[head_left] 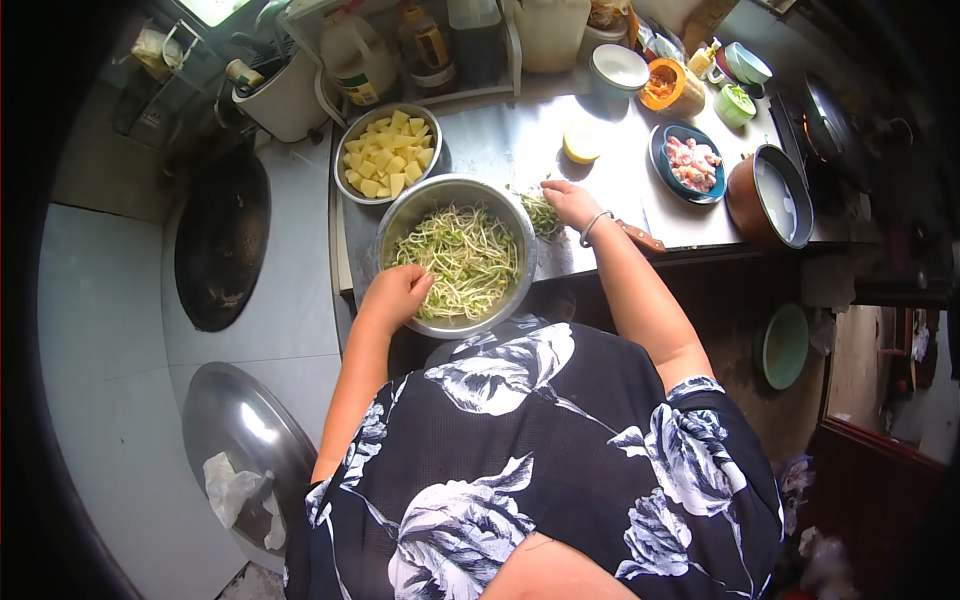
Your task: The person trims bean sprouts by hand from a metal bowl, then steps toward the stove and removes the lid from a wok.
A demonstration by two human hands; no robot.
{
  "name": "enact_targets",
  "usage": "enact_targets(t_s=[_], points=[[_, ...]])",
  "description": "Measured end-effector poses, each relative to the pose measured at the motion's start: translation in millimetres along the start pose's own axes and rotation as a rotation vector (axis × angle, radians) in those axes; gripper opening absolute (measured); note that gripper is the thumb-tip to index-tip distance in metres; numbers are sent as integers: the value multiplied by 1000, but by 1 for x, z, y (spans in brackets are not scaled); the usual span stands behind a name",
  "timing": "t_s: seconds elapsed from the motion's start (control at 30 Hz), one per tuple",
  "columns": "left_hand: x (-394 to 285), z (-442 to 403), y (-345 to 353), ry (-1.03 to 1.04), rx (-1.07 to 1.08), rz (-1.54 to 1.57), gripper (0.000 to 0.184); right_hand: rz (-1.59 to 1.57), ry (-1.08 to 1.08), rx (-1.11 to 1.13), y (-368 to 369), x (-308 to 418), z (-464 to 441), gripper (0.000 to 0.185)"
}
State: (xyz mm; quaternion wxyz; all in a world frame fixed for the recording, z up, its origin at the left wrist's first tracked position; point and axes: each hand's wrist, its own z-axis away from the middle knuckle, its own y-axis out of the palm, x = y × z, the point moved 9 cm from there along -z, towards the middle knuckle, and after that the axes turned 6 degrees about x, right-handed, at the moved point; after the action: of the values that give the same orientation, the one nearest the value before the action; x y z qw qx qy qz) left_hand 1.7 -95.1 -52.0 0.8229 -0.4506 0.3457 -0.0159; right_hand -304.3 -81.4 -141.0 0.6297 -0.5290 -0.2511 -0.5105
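A large metal bowl (521, 290) full of bean sprouts (465, 258) stands at the counter's front edge. Over its left rim reaches my left hand (403, 293), closed with the fingertips at the sprouts; what lies inside the pinch is hidden. To the right of the bowl, my right hand (574, 206) is closed beside a small heap of sprout scraps (540, 214) on the counter. Anything between its fingers is too small to make out. A knife with a brown wooden handle (641, 236) lies just right of that wrist, partly hidden by it.
Behind the big bowl sits a bowl of potato chunks (388, 155). Farther right are a yellow round piece (581, 140), a dish of raw meat pieces (693, 165), a cut pumpkin (672, 88) and a brown pot (768, 196). A black wok (222, 240) is at left.
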Motion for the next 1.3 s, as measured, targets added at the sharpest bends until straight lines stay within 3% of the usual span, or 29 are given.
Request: enact_targets(t_s=[0.13, 0.27, 0.37, 0.53, 0.67, 0.8, 1.0, 1.1, 1.3], points=[[1, -1, 2, -13, 8, 50, 22, -28, 17, -54, -20, 11, 13, 23], [0, 2, -3, -42, 1, 74, 23, -197, -195, -315, -43, 29, 34, 17], [6, 2, -5, -42, -11, 65, 22, -65, -508, -413, -59, 111, 85, 12], [13, 0, -4, -27, -20, 74, 22, 110, -1095, -143, -54, 272, 204, 15], [40, -11, 14, 17, 9, 134, 22, 147, -1570, 96, -46, 348, 309, 17], [18, -5, 0, -49, 27, 69, 23, 18, -1569, -27, -54, 372, 348, 15], [18, -9, -9, 67, -20, 76, 20, -106, -1649, -95, -67, 383, 371, 19], [15, -12, -11, 14, 26, 76, 24, -93, -1652, -113, -67, 387, 378, 21], [20, -29, -7, 105, 23, 90, 22, 68, -1540, -142, -43, 399, 382, 25]])
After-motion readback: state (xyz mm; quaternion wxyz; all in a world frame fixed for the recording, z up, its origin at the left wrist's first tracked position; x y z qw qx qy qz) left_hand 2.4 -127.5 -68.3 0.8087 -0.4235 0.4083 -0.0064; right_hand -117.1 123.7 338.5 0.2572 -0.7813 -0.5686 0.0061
